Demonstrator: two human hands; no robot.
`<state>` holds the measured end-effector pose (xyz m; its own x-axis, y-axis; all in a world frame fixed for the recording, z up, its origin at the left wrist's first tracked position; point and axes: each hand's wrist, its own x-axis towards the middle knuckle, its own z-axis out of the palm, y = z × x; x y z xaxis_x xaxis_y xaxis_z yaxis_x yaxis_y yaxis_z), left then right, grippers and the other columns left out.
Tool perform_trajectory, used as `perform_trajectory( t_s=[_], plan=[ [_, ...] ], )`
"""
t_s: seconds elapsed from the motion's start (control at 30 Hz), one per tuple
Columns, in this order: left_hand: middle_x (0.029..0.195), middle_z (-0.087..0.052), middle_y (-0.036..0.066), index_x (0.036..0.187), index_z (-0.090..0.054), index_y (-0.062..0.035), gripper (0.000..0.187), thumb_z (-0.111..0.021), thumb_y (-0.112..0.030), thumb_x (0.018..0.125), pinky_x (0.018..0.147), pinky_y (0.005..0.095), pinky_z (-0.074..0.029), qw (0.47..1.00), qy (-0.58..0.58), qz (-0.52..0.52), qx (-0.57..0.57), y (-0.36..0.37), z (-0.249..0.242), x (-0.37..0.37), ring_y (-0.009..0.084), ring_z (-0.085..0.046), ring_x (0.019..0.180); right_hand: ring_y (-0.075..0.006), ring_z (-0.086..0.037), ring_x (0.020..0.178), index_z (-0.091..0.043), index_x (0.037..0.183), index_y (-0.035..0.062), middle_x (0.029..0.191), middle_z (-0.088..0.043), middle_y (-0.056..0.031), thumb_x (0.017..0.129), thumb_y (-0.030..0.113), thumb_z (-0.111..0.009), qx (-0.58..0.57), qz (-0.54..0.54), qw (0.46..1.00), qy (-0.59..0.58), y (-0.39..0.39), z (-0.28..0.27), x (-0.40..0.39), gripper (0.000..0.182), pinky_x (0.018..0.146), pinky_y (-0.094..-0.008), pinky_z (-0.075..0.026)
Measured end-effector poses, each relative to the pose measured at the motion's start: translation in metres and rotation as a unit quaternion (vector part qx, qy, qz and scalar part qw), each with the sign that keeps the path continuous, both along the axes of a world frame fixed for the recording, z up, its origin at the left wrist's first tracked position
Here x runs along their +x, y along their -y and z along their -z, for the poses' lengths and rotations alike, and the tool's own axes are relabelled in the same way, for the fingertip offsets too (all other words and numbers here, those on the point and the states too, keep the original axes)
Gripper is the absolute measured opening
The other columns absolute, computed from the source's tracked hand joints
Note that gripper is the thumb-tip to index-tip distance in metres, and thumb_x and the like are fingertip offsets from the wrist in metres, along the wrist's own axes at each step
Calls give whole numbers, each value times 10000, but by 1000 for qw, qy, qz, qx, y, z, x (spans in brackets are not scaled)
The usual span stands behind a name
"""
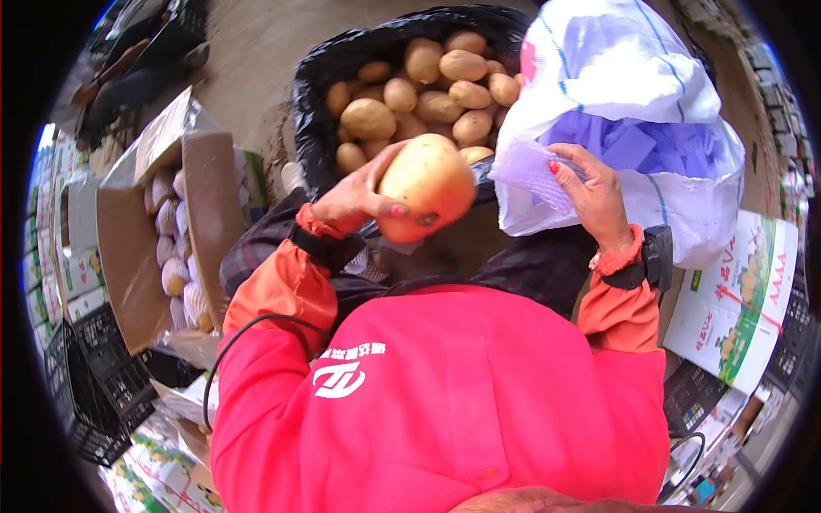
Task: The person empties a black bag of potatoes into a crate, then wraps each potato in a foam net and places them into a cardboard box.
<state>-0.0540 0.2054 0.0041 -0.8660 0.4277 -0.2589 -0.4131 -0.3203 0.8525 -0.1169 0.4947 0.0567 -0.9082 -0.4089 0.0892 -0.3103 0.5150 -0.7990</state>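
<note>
My left hand (355,195) is wrapped round a large yellow-brown potato (432,184) with a dark spot near its lower end. It is held up in front of a black-lined bin (310,120), which is full of loose potatoes (368,118). My right hand (594,192) pinches a pale purple foam net sleeve (534,171) between thumb and fingers, a short way right of the potato. Behind that hand a white woven sack (620,64) gapes, with many purple foam sleeves (658,150) inside.
On the left stands an open cardboard box (128,231) holding potatoes in foam nets (175,274). Black plastic crates (98,359) sit below it. A printed white carton (727,299) lies at the right. At the top left another person's dark-clothed leg (141,85) shows.
</note>
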Motion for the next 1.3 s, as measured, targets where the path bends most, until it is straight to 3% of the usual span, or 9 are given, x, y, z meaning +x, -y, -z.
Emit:
perform_trajectory(
  t_s=[0.3, 0.53, 0.67, 0.73, 0.8, 1.0, 1.17, 1.2, 1.3],
  plan=[
    [1233, -413, 100, 1314, -261, -21, 959, -786, -256, 547, 969, 320, -330, 986, -45, 21, 157, -23, -8, 53, 192, -417, 1136, -224, -592, 872, -573, 999, 9, 926, -616, -108, 891, 246, -441, -76, -156, 961, 213, 72, 22, 17, 292, 754, -315, -447],
    [1224, -439, 125, 1306, -267, -20, 733, -650, -270, 733, 922, 338, -406, 918, -4, -77, 390, 10, 0, 83, 209, -483, 1086, -204, -501, 1072, -411, 1207, 31, 1217, -476, -96, 927, 323, -373, -440, -140, 624, 630, 131, 49, 59, 406, 945, -332, -381],
    [1211, -459, 132, 1305, -278, -18, 728, -658, -296, 750, 907, 334, -418, 936, -16, -188, 297, 32, -1, 92, 209, -503, 1064, -185, -572, 897, -502, 1086, 47, 1022, -576, -74, 913, 167, -425, -419, -133, 839, 322, 160, 38, 30, 225, 800, -321, -471],
    [1211, -455, 120, 1302, -292, -27, 655, -627, -239, 780, 877, 319, -437, 938, -3, -295, 180, 43, 11, 93, 195, -500, 1060, -168, -544, 659, -535, 905, 50, 823, -573, -36, 871, 84, -492, -104, -165, 980, -44, 186, 28, 44, 65, 591, -324, -456],
    [1119, -524, 105, 1219, -399, -18, 500, -592, -238, 814, 826, 331, -468, 912, 32, -346, 219, 62, 7, 94, 199, -562, 951, -236, -548, 656, -553, 901, 48, 775, -555, -78, 810, 56, -553, -60, -290, 896, -330, 218, 21, 62, 91, 589, -328, -452],
    [1051, -555, 90, 1158, -450, -28, 426, -569, -263, 823, 810, 317, -476, 882, -9, -436, 178, 192, -32, 125, 181, -577, 907, -256, -566, 646, -579, 936, 87, 741, -564, -85, 745, 16, -582, -137, -403, 902, -72, 244, 7, 76, 204, 564, -321, -458],
    [1156, -496, 158, 1143, -474, 3, 529, -612, -332, 757, 901, 346, -401, 646, -174, -575, -471, 344, -31, 124, 272, -496, 1055, -175, -562, 661, -587, 933, 36, 766, -573, -92, 795, 14, -541, -55, -276, 959, 34, 198, 41, 41, 147, 596, -260, -443],
    [1187, -471, 191, 1146, -476, 7, 537, -613, -324, 747, 941, 372, -366, 487, -171, -553, -654, 372, -14, 120, 310, -461, 1100, -159, -556, 664, -590, 924, 30, 768, -573, -86, 802, 18, -536, -32, -235, 970, 60, 185, 48, 36, 134, 606, -254, -439],
    [1262, -383, 242, 1236, -422, -46, 597, -607, -303, 730, 1004, 422, -274, 430, -69, -340, -833, 454, 102, 111, 367, -371, 1177, -128, -542, 674, -590, 935, 24, 773, -578, -71, 803, 16, -523, -20, -160, 981, 106, 155, 65, 29, 149, 619, -252, -437]
  ],
)
